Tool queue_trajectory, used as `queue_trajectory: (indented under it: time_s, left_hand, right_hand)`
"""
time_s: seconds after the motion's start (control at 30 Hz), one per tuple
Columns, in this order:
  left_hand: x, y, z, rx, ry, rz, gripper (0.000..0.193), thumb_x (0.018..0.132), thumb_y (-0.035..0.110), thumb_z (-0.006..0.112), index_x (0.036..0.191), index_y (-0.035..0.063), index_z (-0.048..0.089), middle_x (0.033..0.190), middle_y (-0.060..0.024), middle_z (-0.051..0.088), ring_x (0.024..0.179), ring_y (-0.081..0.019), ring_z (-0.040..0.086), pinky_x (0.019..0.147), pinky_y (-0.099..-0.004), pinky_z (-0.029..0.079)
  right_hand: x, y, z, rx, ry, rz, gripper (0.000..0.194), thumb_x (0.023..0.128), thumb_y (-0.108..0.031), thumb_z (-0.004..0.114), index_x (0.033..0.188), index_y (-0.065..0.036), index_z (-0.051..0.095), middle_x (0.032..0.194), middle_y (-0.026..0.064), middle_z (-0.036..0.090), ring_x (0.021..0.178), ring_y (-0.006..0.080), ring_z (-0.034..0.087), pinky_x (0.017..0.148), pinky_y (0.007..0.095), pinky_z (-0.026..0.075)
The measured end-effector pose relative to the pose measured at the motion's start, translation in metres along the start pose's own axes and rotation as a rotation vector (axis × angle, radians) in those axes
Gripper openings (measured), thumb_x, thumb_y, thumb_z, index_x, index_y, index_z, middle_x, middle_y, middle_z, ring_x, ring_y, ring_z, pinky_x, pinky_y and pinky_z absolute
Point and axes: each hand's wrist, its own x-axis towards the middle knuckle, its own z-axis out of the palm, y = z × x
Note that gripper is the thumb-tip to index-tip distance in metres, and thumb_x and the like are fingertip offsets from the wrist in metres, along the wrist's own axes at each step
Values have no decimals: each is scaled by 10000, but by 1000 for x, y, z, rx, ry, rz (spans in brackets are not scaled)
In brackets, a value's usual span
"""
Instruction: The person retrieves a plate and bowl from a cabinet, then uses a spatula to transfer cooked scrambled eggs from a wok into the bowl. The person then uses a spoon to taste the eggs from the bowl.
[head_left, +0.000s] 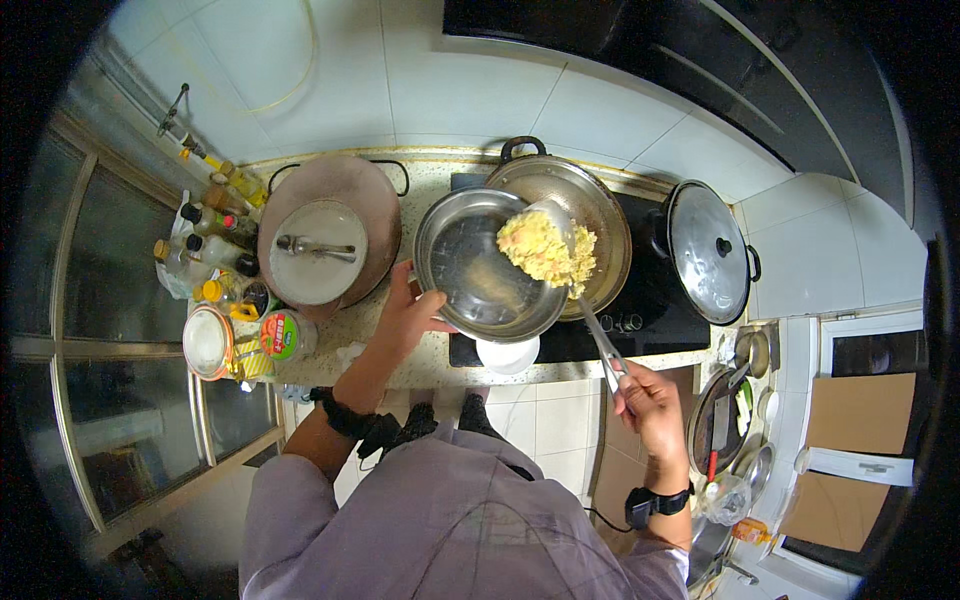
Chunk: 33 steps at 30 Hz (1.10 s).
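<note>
My left hand (407, 315) grips the left rim of a round stainless-steel basin (457, 247), its fingers partly beneath it. This basin is held over the near left part of a metal pan (611, 247) on the cooktop. In my right hand (646, 401) is the handle of a metal spatula (596, 330). Its blade lies under a heap of scrambled egg (536, 244) at the basin's right rim. Some egg spreads past that rim towards the pan; whether it touches the pan is hard to tell. A white bowl (510, 355) shows partly below the basin.
A lidded pot (709, 255) stands right on the black cooktop (645, 330). Left are a large pot (326, 176) bearing a white plate (319, 281) with a metal utensil, and several bottles (217, 259). A cleaver (720, 427) lies on a round board (701, 420) at right.
</note>
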Motion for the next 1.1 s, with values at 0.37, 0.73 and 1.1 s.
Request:
queue_trajectory:
  time_s: [0.37,0.73,1.1]
  left_hand:
    - [-2,-9,-7,7,-61,44,594,931,39,509,1469,103,267,1300,-177,526,1063,-298,661,736,-460,668]
    - [-7,-9,-7,-56,-88,46,609,909,38,521,1462,73,269,1292,-161,518,1096,-267,643,715,-417,672]
    - [-12,-10,-7,-62,-65,48,635,901,30,512,1479,77,254,1298,-179,527,1045,-272,671,719,-425,668]
  right_hand:
    - [-23,15,20,-767,214,-502,355,916,37,617,1259,-40,665,808,187,634,654,311,613,632,368,511]
    - [-47,-12,11,-1192,237,-624,581,717,54,696,1263,-142,710,737,104,564,580,289,595,536,393,491]
    - [-64,-19,5,-929,155,-497,341,884,-22,701,1209,-116,738,676,112,524,543,232,527,529,347,436]
